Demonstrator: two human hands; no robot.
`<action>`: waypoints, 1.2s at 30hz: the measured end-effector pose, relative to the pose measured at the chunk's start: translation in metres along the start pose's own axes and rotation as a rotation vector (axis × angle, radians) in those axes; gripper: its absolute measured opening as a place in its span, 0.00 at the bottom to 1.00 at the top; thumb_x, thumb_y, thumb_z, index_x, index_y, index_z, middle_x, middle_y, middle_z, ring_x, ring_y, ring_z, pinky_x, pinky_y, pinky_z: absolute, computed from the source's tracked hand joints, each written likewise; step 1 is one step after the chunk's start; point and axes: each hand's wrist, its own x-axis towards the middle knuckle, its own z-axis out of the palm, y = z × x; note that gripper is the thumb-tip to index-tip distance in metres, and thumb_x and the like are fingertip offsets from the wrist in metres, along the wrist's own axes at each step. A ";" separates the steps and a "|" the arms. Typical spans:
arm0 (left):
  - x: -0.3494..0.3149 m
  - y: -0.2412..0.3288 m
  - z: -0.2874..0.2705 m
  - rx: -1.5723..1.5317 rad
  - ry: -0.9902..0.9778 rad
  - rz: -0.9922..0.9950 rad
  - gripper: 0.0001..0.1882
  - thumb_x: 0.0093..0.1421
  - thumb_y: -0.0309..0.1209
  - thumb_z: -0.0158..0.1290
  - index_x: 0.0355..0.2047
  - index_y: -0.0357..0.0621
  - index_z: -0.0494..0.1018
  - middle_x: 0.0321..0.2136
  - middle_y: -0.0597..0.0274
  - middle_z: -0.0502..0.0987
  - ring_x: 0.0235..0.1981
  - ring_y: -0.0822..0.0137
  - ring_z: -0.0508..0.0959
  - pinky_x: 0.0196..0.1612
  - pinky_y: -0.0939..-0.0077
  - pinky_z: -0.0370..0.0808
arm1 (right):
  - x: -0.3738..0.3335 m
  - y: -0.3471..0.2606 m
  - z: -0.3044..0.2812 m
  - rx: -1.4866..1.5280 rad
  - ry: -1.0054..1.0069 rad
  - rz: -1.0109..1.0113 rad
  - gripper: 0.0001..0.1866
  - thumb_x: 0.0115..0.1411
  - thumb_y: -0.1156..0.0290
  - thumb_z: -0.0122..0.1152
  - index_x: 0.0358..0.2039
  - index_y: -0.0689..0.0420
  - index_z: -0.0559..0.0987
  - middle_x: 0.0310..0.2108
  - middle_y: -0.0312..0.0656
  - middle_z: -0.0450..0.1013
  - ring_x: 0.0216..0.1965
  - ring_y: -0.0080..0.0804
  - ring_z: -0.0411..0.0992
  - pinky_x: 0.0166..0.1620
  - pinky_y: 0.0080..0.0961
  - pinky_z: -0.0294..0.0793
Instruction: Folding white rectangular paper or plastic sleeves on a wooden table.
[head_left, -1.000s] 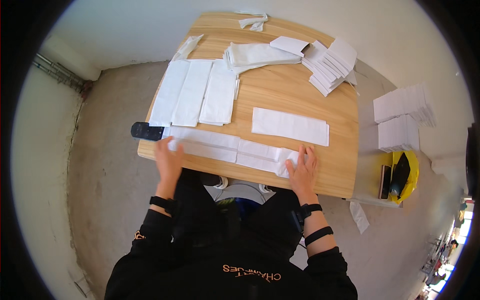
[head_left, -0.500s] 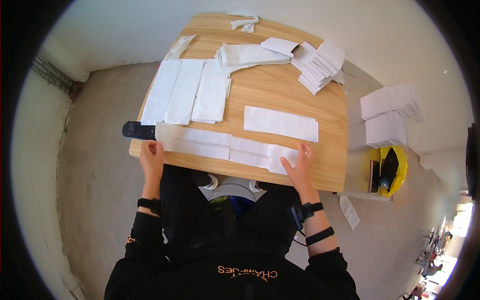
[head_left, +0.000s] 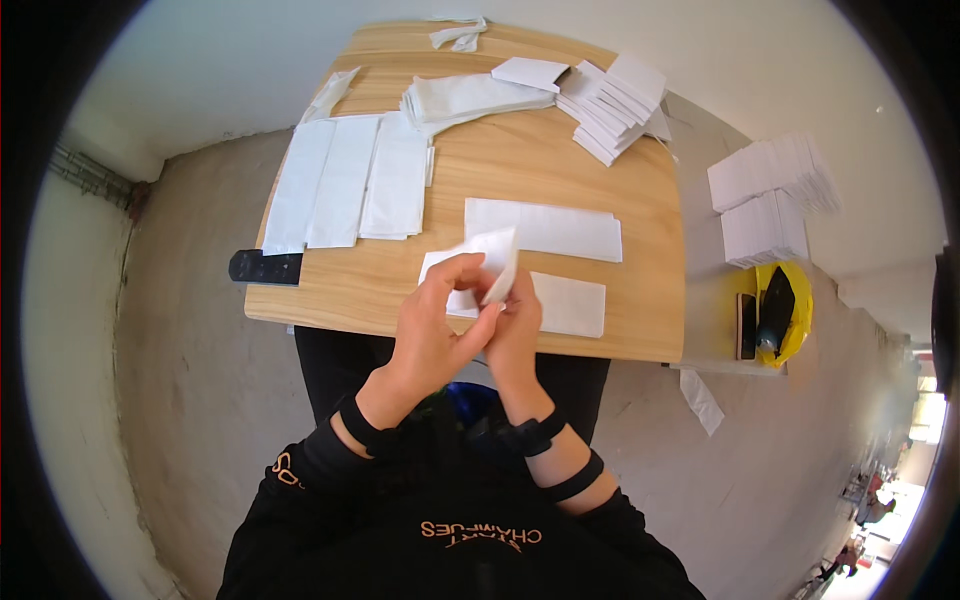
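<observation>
Both my hands are together over the near part of the table, with a folded white paper strip raised between them. My left hand has curled fingers on its left side, its thumb crossing toward my right hand. Closed around the strip's lower right part is my right hand, its fingers partly hidden. Under them lies a flat white strip; whether it joins the raised one is hidden by my hands. Just beyond is another flat white strip.
White strips lie side by side at left, near a black strap-like object over the edge. Stacked white sheets and folded white pieces sit farther back. White stacks and a yellow bag are at right.
The long strip lay stretched along the near edge with a hand at each end. Both hands have come together at the middle, and white paper is now lifted and folded between them. My view shifted slightly.
</observation>
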 end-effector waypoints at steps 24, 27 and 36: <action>-0.043 -0.095 0.083 0.419 -0.083 -0.010 0.13 0.43 0.23 0.59 0.31 0.47 0.70 0.38 0.57 0.70 0.46 0.55 0.70 0.64 0.46 0.55 | 0.021 0.032 -0.220 0.287 0.433 0.284 0.22 0.58 0.70 0.64 0.53 0.55 0.71 0.49 0.33 0.71 0.49 0.23 0.68 0.50 0.27 0.67; -0.045 -0.097 0.083 0.421 -0.085 -0.008 0.13 0.43 0.23 0.59 0.30 0.47 0.70 0.39 0.56 0.70 0.47 0.55 0.71 0.64 0.46 0.54 | 0.021 0.046 -0.233 0.143 0.469 0.390 0.22 0.58 0.69 0.65 0.52 0.56 0.71 0.47 0.34 0.72 0.48 0.23 0.68 0.48 0.27 0.69; -0.045 -0.099 0.084 0.432 -0.095 0.006 0.13 0.43 0.24 0.59 0.31 0.48 0.71 0.40 0.59 0.70 0.48 0.57 0.70 0.65 0.46 0.54 | 0.012 0.056 -0.252 -0.254 0.609 0.306 0.26 0.57 0.72 0.61 0.54 0.61 0.66 0.39 0.41 0.74 0.33 0.29 0.74 0.39 0.32 0.75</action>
